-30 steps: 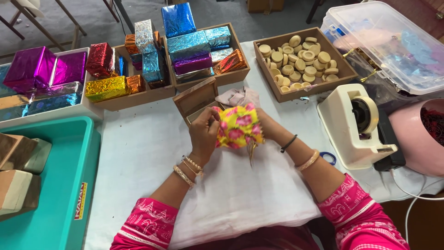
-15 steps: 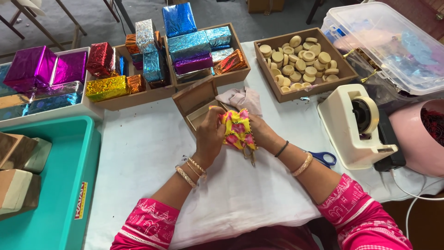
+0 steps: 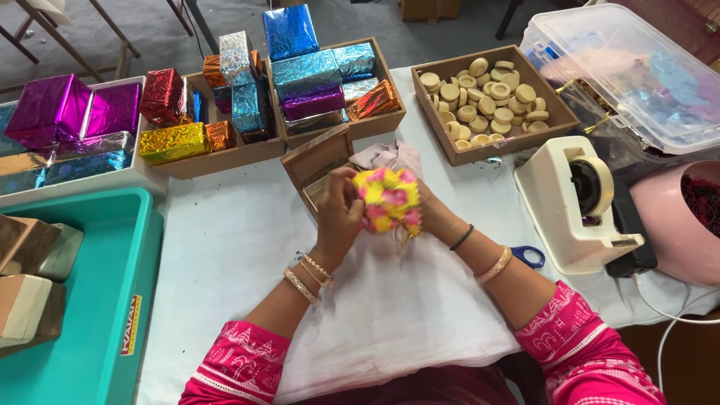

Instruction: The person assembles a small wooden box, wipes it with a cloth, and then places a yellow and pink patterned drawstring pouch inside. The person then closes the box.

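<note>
Both my hands hold a bunched yellow-and-pink flower garland [image 3: 386, 200] above the white-covered table [image 3: 225, 247]. My left hand [image 3: 339, 216] grips its left side with curled fingers. My right hand [image 3: 430, 214] holds its right side, mostly hidden behind the flowers. A small open wooden box [image 3: 319, 161] lies just behind my hands, next to a pale crumpled cloth [image 3: 390, 156].
Wooden trays of foil-wrapped boxes [image 3: 300, 75] line the far edge, with a tray of round beige discs [image 3: 487, 97] to their right. A white tape dispenser [image 3: 577, 199], blue-handled scissors [image 3: 529, 256], a clear lidded bin [image 3: 637, 67] and a pink tub [image 3: 686, 217] sit right. A teal crate [image 3: 82, 300] sits left.
The garland has been gathered into a tighter bunch between my hands, which shifted slightly; the flowers now sit a little higher and closer to the wooden box.
</note>
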